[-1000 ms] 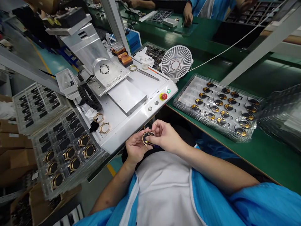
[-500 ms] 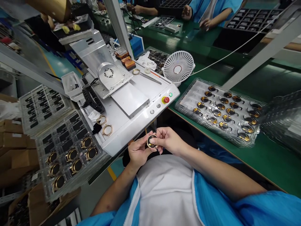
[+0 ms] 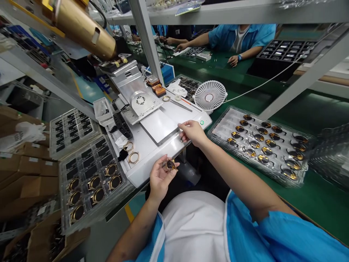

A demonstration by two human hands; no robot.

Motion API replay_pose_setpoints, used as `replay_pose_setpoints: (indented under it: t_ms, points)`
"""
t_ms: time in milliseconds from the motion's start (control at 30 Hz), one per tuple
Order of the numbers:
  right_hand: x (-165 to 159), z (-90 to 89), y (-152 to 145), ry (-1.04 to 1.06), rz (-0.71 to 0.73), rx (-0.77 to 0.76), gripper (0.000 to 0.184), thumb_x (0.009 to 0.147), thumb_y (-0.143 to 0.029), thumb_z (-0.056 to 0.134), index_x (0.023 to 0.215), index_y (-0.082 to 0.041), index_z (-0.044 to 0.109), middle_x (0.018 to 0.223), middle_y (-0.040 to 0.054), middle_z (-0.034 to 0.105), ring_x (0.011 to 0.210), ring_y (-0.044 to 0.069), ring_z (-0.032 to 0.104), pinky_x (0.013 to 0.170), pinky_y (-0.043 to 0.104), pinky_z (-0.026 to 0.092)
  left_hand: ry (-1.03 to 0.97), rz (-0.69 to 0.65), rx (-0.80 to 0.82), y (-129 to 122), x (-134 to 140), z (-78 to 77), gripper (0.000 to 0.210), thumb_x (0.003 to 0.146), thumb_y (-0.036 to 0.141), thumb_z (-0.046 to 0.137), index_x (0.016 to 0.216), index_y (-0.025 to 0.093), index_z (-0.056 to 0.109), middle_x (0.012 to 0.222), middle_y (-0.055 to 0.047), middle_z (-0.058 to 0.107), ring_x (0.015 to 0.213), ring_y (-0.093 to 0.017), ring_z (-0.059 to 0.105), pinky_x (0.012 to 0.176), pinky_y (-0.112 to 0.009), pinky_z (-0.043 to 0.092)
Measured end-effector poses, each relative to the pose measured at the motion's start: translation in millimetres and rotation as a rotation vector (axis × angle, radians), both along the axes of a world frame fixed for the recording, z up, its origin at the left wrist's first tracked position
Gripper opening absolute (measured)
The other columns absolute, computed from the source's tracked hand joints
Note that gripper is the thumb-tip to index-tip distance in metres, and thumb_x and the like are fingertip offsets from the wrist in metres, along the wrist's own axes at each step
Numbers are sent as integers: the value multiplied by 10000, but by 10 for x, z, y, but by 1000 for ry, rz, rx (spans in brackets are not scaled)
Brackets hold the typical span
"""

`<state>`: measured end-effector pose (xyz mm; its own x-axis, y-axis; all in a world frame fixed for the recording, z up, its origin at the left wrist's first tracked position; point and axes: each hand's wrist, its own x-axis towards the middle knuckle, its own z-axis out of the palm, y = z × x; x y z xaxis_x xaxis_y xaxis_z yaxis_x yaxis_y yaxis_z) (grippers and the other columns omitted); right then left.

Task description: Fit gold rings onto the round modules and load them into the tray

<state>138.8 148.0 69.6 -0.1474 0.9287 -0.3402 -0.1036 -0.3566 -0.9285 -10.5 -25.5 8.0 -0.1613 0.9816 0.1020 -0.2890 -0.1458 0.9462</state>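
- The round black watch-like case with a gold rim point(image 3: 171, 165) is in the person's left hand point(image 3: 160, 178), above the lap, just in front of the machine's edge.
- The left hand pinches it near the fingertips, thumb on one side and fingers on the other.
- It looks light and stiff; its smooth dark face would probably be slippery and easily scratched, so the rim seems the safest hold.
- The right hand point(image 3: 194, 134) reaches over the machine's front edge, fingers curled and thumb close to the forefinger; whether anything sits between them cannot be told.
- Just beyond is a flat silvery metal plate point(image 3: 159, 127) on the white machine point(image 3: 156, 158), with a green-lit round button point(image 3: 202, 123) to its right.
- Similar gold-rimmed cases lie in a clear plastic tray point(image 3: 65, 215) at left.
- Across the bench, a co-worker's black garment point(image 3: 177, 33) appears to read "STA"; marks on the white plastic bag point(image 3: 27, 133) are illegible.
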Motion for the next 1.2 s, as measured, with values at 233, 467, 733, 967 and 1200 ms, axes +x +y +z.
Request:
replay_pose_setpoints:
  t_ms: [233,467,733,967,1200]
  points:
    - [34,75,-156,34,30,82,371,849,-373,827,743,-203,515,475,-46,593,323,75,462,329,174,392,243,120,91,21,-4,23,718,694,200,927,1343,196,619,1167,-137,778,975,-222,777,804,-302,640]
    - [269,-12,-883,30,455,35,428,702,-483,883,730,-174,588,507,-16,642,350,87,518,344,164,394,494,195,174,38,68,23,732,762,177,874,1417,213,548,1253,-150,761,1105,-239,760,946,-348,634]
    - [259,-100,-1061,-68,423,117,389,779,-497,800,742,-194,559,547,-16,655,391,98,547,372,172,410,613,197,206,0,93,52,661,819,203,829,1416,199,547,1271,-162,754,1118,-254,758,941,-374,649]
    - [221,-153,-1099,-139,353,197,319,792,-444,768,773,-194,570,583,-22,627,452,96,536,412,181,399,624,222,229,-13,125,85,674,785,172,859,1391,212,568,1246,-143,768,1089,-244,769,926,-361,658]
    - [782,-183,-1089,-169,227,139,464,697,-634,774,795,-217,595,682,11,634,541,145,550,466,257,458,636,31,274,2,144,47,729,802,167,839,1457,250,529,1420,-146,654,1238,-275,693,1045,-444,608]
